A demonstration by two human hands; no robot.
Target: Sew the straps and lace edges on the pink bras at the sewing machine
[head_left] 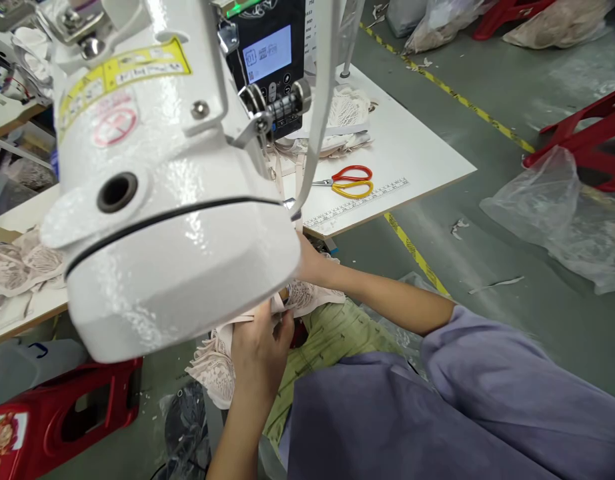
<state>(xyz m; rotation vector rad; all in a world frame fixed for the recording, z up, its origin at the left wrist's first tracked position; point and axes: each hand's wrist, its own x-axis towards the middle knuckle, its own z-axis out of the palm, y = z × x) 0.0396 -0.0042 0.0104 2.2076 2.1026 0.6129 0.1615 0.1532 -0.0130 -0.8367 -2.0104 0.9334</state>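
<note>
A white sewing machine (187, 267) fills the upper left, and its head covers the spot where the stitching parts would be. Just below its lower edge, my left hand (260, 343) is closed, thumb and fingers pinching the band of a pale pink lace bra (215, 373). One ruffled cup hangs to the left of that hand; another lace part lies to its right above my lap. My right hand (312, 261) reaches in behind the machine head beside the bra, its fingers hidden there. A light strap runs up past it toward the tabletop.
Red-and-yellow-handled scissors (352, 182) lie on the white table (427, 157) near a printed ruler (357, 203). More lace bras (347, 113) are piled behind the control panel (267, 53) and at left (25, 263). Red stools (82, 413) and plastic bags (552, 207) stand around.
</note>
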